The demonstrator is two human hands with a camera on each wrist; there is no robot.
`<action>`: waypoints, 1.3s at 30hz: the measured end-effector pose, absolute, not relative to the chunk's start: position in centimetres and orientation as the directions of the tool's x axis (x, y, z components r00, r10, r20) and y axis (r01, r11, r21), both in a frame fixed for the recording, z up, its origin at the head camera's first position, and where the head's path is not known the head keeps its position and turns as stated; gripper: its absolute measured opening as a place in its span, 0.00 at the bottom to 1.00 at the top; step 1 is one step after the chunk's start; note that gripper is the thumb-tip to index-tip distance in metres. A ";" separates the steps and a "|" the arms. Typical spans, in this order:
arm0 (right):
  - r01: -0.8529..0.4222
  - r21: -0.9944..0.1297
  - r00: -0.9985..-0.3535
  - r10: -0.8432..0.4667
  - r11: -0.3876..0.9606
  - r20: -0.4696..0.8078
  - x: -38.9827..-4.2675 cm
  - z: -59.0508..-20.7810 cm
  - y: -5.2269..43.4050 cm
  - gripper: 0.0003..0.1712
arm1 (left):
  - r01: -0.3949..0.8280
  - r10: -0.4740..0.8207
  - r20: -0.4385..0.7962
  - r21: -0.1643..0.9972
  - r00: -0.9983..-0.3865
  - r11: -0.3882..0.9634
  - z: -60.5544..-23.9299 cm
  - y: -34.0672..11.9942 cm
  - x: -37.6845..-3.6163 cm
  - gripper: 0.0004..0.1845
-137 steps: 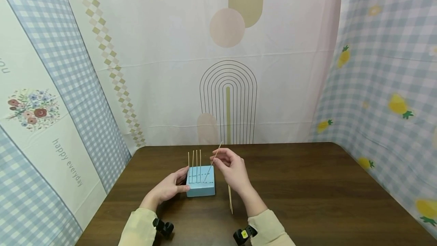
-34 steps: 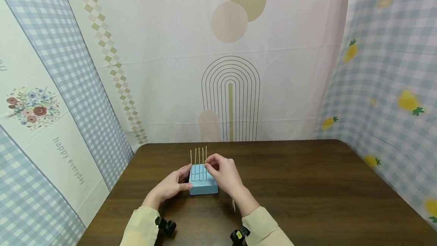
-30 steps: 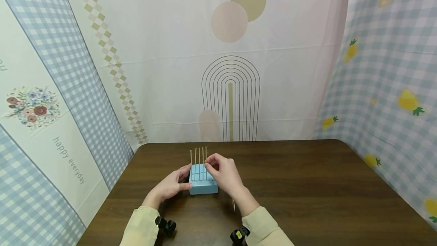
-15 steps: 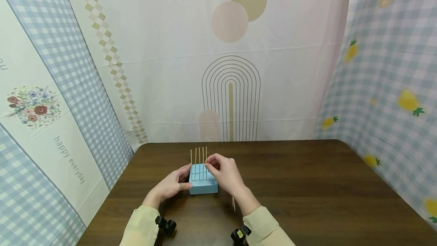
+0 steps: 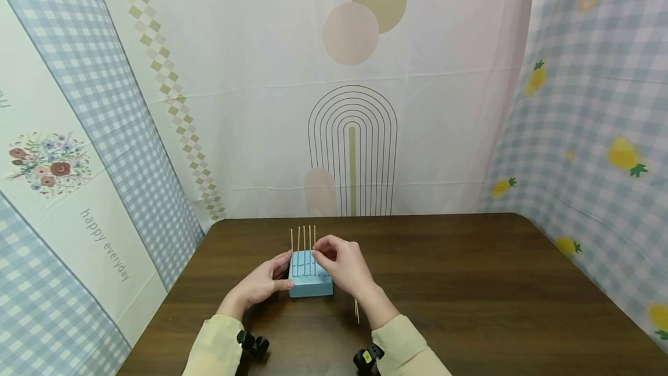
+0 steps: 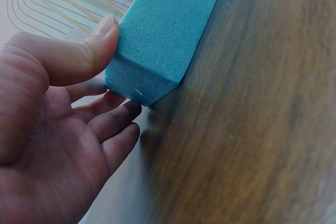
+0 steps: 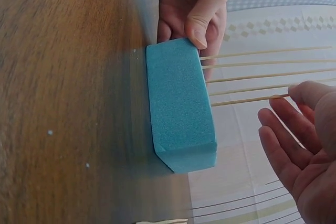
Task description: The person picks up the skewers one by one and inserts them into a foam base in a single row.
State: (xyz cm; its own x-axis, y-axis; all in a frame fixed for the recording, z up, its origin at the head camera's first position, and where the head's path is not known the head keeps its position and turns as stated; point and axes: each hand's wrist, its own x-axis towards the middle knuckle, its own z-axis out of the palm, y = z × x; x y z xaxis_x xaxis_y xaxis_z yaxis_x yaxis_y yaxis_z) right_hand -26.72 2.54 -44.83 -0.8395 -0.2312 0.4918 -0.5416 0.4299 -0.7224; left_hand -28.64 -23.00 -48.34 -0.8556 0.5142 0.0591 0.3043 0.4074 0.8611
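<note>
- The right hand (image 5: 341, 263) pinches the rightmost skewer (image 5: 315, 248) between thumb and forefinger, part-way up its shaft; in the right wrist view the other fingers (image 7: 286, 150) are spread loosely below it, apart from the foam.
- That skewer now stands upright in the blue foam block (image 5: 310, 281), fifth in a row beside four other skewers (image 5: 300, 248). A few seconds ago it leaned in the hand with its tip just at the foam and only four stood, so it has since gone in; over the last second nothing has moved, so it seems seated and ready for release.
- The left hand (image 5: 258, 286) grips the block's left end, thumb on top and fingers curled under and against its side, as it did before.
- The block sits on the tabletop (image 5: 469, 283) left of the middle, well back from the near edge.
- More loose skewers (image 5: 357, 310) lie on the tabletop behind the right wrist, so more seem left to plant.
</note>
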 end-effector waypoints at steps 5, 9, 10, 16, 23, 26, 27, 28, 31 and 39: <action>-0.524 -0.737 -0.852 -0.244 0.427 0.463 -26.7 -44.8 2.6 0.06 | 0.291 0.507 0.046 0.862 -0.861 0.416 -48.3 -23.0 -28.6 0.46; -0.515 -0.741 -0.857 -0.245 0.431 0.453 -26.6 -44.9 2.6 0.07 | 0.287 0.501 0.043 0.861 -0.865 0.421 -48.1 -22.9 -28.5 0.46; -0.510 -0.744 -0.860 -0.244 0.432 0.449 -26.6 -44.9 2.6 0.08 | 0.286 0.500 0.043 0.861 -0.865 0.421 -48.1 -22.9 -28.5 0.46; -0.501 -0.751 -0.866 -0.235 0.430 0.442 -26.5 -44.8 2.6 0.08 | 0.288 0.501 0.044 0.860 -0.864 0.421 -48.1 -23.0 -28.4 0.46; -0.504 -0.748 -0.863 -0.237 0.432 0.445 -26.5 -44.8 2.6 0.11 | 0.285 0.500 0.041 0.861 -0.865 0.422 -48.1 -23.0 -28.4 0.46; -0.505 -0.746 -0.863 -0.240 0.433 0.445 -26.5 -44.8 2.6 0.12 | 0.284 0.499 0.041 0.861 -0.866 0.422 -48.1 -23.0 -28.4 0.46; -0.502 -0.749 -0.865 -0.239 0.432 0.442 -26.5 -44.7 2.6 0.12 | 0.286 0.499 0.042 0.860 -0.866 0.423 -48.1 -23.0 -28.4 0.46; -0.501 -0.751 -0.866 -0.240 0.430 0.440 -26.5 -44.7 2.6 0.12 | 0.287 0.499 0.043 0.859 -0.866 0.424 -48.1 -23.0 -28.4 0.46; -0.498 -0.754 -0.867 -0.240 0.429 0.436 -26.5 -44.6 2.7 0.12 | 0.292 0.500 0.046 0.856 -0.865 0.426 -48.1 -23.0 -28.4 0.46; -0.459 -0.774 -0.888 -0.221 0.436 0.403 -26.7 -44.5 3.6 0.11 | 0.292 0.502 0.041 0.853 -0.864 0.433 -48.2 -23.0 -28.5 0.47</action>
